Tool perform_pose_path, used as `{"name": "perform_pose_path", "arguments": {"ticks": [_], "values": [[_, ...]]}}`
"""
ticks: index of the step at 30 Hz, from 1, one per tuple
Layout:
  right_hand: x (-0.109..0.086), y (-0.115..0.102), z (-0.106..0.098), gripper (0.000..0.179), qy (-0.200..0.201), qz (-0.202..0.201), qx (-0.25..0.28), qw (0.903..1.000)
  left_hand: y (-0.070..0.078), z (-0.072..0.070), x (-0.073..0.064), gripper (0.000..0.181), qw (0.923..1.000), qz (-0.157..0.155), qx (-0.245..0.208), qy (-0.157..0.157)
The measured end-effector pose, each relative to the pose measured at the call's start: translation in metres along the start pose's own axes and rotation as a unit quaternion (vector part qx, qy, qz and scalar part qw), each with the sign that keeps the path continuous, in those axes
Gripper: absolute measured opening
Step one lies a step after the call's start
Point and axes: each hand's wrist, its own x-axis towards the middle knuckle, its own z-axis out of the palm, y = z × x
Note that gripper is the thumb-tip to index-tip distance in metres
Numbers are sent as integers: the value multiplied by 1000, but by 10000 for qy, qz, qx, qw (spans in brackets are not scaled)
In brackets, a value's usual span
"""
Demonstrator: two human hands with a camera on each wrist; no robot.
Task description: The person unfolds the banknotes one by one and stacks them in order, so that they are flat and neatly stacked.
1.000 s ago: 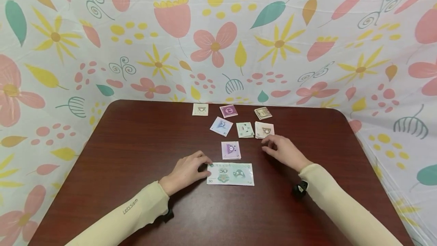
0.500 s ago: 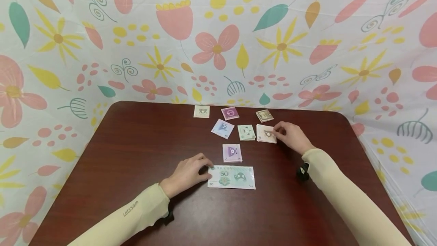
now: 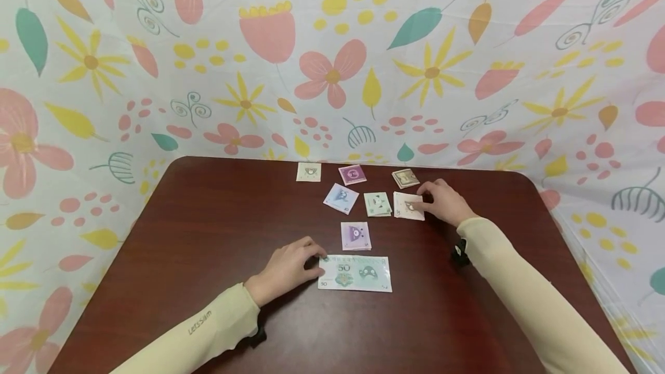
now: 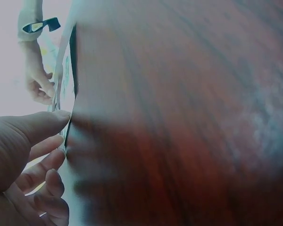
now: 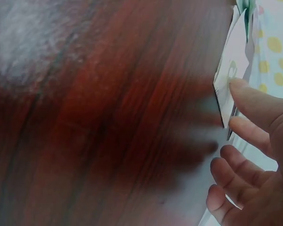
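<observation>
In the head view, a pale green play banknote (image 3: pixel 355 273) marked 50 lies flat on the table. My left hand (image 3: pixel 288 266) rests thumb and index fingertips on its left edge and corner, well apart from each other. My right hand (image 3: pixel 444 201) is at a stack of pinkish-brown folded play banknotes (image 3: pixel 403 205). Its thumb (image 5: pixel 245 92) is on the top face and the index finger at the right edge, pinching that side in the right wrist view. The other fingers are loosely bent beside the stack.
More folded play banknotes lie about: purple (image 3: pixel 355 236), green (image 3: pixel 377 204), blue (image 3: pixel 340 198), and at the back a pale one (image 3: pixel 309 172), a magenta one (image 3: pixel 352 174) and brown ones (image 3: pixel 406 178). A floral cloth (image 3: pixel 332 74) hangs behind the dark wooden table (image 3: pixel 208 235).
My right hand has moved from the near side of the pinkish-brown stack to its right side, and its thumb now lies over the top face. My left hand has stayed at the green banknote.
</observation>
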Motion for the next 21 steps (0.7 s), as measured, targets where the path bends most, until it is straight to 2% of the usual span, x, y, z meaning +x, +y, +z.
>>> {"name": "perform_pose_path", "arguments": {"ticks": [10, 21], "values": [[4, 3, -1, 39, -43, 6, -21, 10000, 1, 1, 0, 27, 10000, 59, 48, 48], [0, -2, 0, 36, 167, 118, 492, 9986, 3, 0, 2, 27, 10000, -22, 84, -7]]}}
